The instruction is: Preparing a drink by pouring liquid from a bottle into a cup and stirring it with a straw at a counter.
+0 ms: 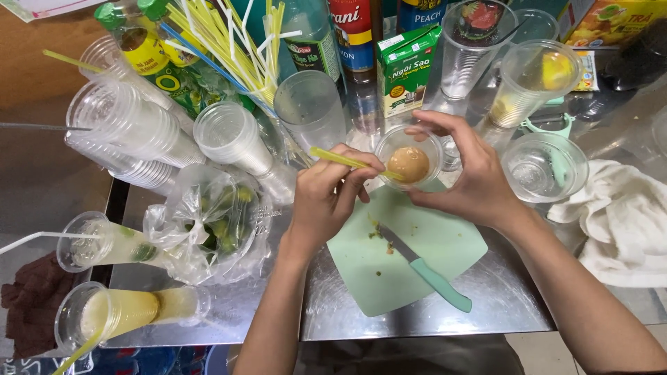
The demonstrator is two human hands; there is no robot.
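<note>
Passion fruit half [408,164] is cupped in the right hand [467,177] above a green cutting board [445,243], while a yellow spoon [340,159], pinched in the left hand [326,191], is pressed into its pulp. A knife [425,267] is laid on the board. Pulp could be spilled onto the desk [486,305] if the fruit is tipped.

Clear glossy plastic cup [408,147], matt green plastic cutting mat [445,243], shiny steel table [486,305], soft white cloth [625,222].

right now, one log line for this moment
left hand: yellow spoon | right hand: small clear cup, brownish contents | knife on green cutting mat
</note>
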